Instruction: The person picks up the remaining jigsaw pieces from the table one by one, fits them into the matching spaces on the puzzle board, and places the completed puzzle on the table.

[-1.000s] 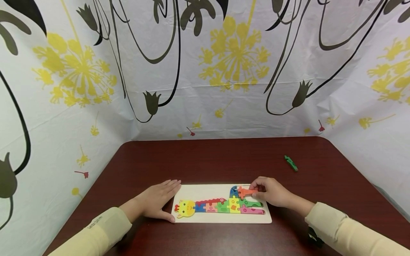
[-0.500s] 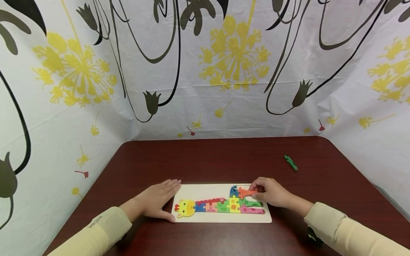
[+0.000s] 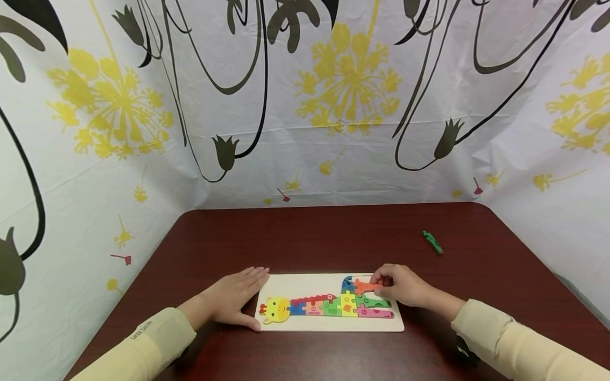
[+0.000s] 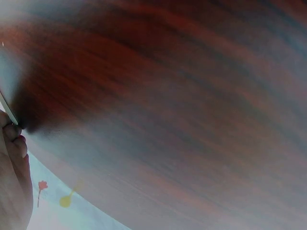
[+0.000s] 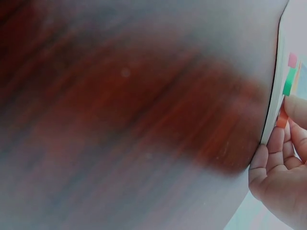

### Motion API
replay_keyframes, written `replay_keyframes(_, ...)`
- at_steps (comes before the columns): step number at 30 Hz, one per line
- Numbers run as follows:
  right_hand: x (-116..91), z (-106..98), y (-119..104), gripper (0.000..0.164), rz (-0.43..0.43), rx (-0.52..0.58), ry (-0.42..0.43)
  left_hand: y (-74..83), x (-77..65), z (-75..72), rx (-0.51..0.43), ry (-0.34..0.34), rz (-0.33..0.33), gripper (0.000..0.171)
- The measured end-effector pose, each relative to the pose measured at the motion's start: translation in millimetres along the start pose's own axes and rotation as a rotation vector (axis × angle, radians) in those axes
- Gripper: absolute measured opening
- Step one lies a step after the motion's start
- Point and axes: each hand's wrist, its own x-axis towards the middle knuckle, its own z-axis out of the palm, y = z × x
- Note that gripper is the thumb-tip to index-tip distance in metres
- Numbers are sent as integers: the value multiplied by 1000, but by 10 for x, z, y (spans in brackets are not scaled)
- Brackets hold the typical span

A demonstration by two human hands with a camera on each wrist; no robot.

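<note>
A pale wooden board (image 3: pixel 305 283) lies flat on the table and carries a giraffe jigsaw in several colours, with a yellow head piece (image 3: pixel 276 310) at its left end. My right hand (image 3: pixel 404 286) pinches an orange leg piece (image 3: pixel 364 286) between thumb and fingers, beside the blue piece (image 3: pixel 348 286) at the board's upper right. The right wrist view shows that orange piece (image 5: pixel 282 119) partly covered by the fingers. My left hand (image 3: pixel 238 297) rests at the board's left edge, fingers extended and thumb at the lower corner. Only part of the left hand (image 4: pixel 14 177) shows in the left wrist view.
A loose green puzzle piece (image 3: pixel 432 242) lies on the dark red-brown table (image 3: pixel 305 238), behind and to the right of the board. A white cloth (image 3: pixel 286 174) with printed flowers hangs around the table's back and sides.
</note>
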Motion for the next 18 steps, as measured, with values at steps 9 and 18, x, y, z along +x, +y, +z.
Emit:
replay_keyframes(9, 1, -4, 10, 10, 6, 6, -9, -3, 3, 2, -1, -2, 0, 114)
replay_keyframes(18, 2, -2, 14, 10, 7, 16, -11, -2, 2, -4, 5, 0, 0, 114)
